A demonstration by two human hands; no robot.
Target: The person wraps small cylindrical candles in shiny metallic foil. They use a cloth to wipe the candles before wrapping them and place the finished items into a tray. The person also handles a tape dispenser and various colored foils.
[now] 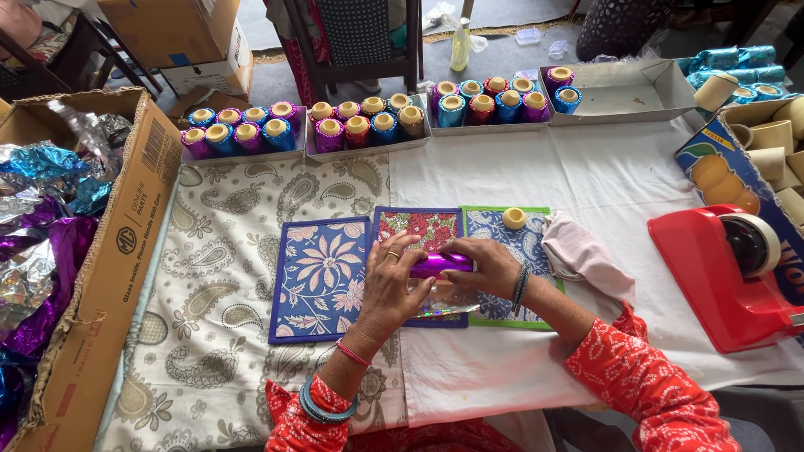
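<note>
A small cylinder wrapped in shiny purple foil (441, 264) lies across the patterned cloth mats (318, 276) in front of me. My left hand (388, 280) presses on its left part, fingers curled over the foil. Over its right end closes my right hand (490, 264). A loose flap of clear, glittery foil (444, 300) trails below the cylinder toward me. A bare cream spool (513, 218) stands upright on the green-edged mat just beyond my right hand.
Shallow trays (368, 149) at the far edge hold several foil-wrapped spools; the rightmost tray (636, 96) is mostly bare. A red tape dispenser (729, 276) sits right, a pink cloth (578, 251) beside it, a cardboard box of crumpled foil (117, 251) left, and a box of bare spools (770, 142) far right.
</note>
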